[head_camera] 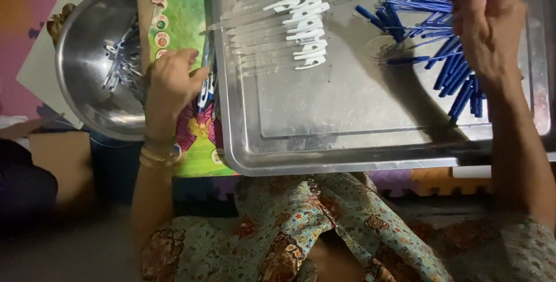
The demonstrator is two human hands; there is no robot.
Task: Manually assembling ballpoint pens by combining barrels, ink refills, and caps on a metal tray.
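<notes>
A large steel tray [347, 143] lay between the two hands, with its near rim resting over the person's lap. To the outer side of the left hand sat a steel bowl [87, 56] that contained a few assembled pens [119, 62]. On the tray, between the hands, a row of clear pen barrels with white caps [304, 24] lay with their long axes running across, from one hand toward the other. Directly beneath the right hand [486, 24], a loose heap of blue refills [457, 79] lay fanned, mostly pointing away from the person; this hand was the nearer one to them. The right hand was closed in a fist around a bunch of the refills. The left hand [171, 82] hovered at the tray's left rim, fingers curled closed on a single pen [205, 85] with a blue and white end, its long axis pointing away from the person.
</notes>
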